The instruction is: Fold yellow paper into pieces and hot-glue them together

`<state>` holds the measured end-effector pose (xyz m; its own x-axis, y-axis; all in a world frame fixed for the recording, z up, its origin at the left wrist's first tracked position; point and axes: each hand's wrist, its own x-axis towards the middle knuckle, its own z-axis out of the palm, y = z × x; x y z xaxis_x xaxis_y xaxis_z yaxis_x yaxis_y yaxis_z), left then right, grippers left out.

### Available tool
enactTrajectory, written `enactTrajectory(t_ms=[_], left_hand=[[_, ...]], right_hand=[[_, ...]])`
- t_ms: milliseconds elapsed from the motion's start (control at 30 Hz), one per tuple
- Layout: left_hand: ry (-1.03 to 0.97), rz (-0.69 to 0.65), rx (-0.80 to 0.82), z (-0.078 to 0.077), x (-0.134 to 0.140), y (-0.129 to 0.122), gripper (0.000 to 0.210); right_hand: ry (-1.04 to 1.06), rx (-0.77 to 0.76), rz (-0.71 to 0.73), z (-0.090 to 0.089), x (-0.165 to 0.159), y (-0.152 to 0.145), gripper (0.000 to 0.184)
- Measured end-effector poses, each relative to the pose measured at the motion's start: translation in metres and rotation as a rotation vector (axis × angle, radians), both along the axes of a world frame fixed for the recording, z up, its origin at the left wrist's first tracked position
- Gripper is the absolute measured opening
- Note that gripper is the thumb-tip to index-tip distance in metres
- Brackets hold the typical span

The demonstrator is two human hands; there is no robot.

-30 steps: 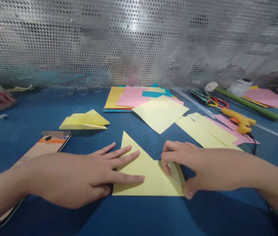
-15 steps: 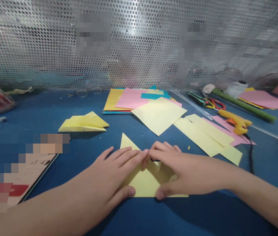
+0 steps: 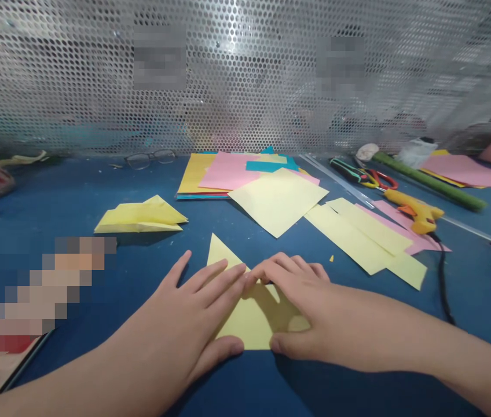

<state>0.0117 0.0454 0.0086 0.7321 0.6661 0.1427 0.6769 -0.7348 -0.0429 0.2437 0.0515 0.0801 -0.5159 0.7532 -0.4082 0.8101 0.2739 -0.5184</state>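
Note:
A light yellow sheet of paper (image 3: 254, 330) lies folded on the blue table, its straight edge facing me and a pointed corner sticking out beyond my fingers. My left hand (image 3: 204, 307) rests flat on its left part, fingers spread and thumb by the near edge. Over the right part arches my right hand (image 3: 310, 307), its fingers bent and its thumb apart from them on the near edge. The fingertips of both hands meet near the paper's upper middle. Under the right palm, part of the sheet is shaded and its right corner is hidden.
Beyond my left hand sits a folded yellow paper piece (image 3: 141, 217). Colored sheets (image 3: 189, 176) and a pale square (image 3: 278, 202) lie ahead. To the right are paper strips (image 3: 354, 240), a yellow glue gun (image 3: 419, 211) with its cord, and scissors (image 3: 384, 180). Glasses (image 3: 150, 158) lie far back.
My left fingers have spread wider, and their tips have slid slightly left. The right fingertips have shifted a little left too. The paper remains under both hands.

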Motion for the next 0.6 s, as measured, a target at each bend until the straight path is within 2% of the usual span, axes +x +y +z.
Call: enactTrajectory(t_ms=[167, 233, 333, 500, 600], left_hand=[[0.013, -0.002, -0.024, -0.003, 0.002, -0.003, 0.059], [0.044, -0.004, -0.064, 0.003, 0.005, -0.002, 0.056], [0.082, -0.035, -0.162, 0.019, 0.005, 0.005, 0.062], [0.048, -0.023, -0.326, 0.04, -0.011, 0.018, 0.075], [-0.036, -0.001, -0.408, 0.042, -0.02, 0.023, 0.072]], right_hand=[[-0.058, -0.008, 0.126, 0.01, 0.013, 0.008, 0.065], [-0.095, 0.004, 0.185, 0.015, 0.019, 0.011, 0.077], [-0.148, 0.015, 0.213, 0.018, 0.027, 0.014, 0.092], [-0.194, 0.004, 0.224, 0.022, 0.036, 0.021, 0.098], [-0.097, -0.097, 0.259, 0.026, 0.041, 0.032, 0.086]])
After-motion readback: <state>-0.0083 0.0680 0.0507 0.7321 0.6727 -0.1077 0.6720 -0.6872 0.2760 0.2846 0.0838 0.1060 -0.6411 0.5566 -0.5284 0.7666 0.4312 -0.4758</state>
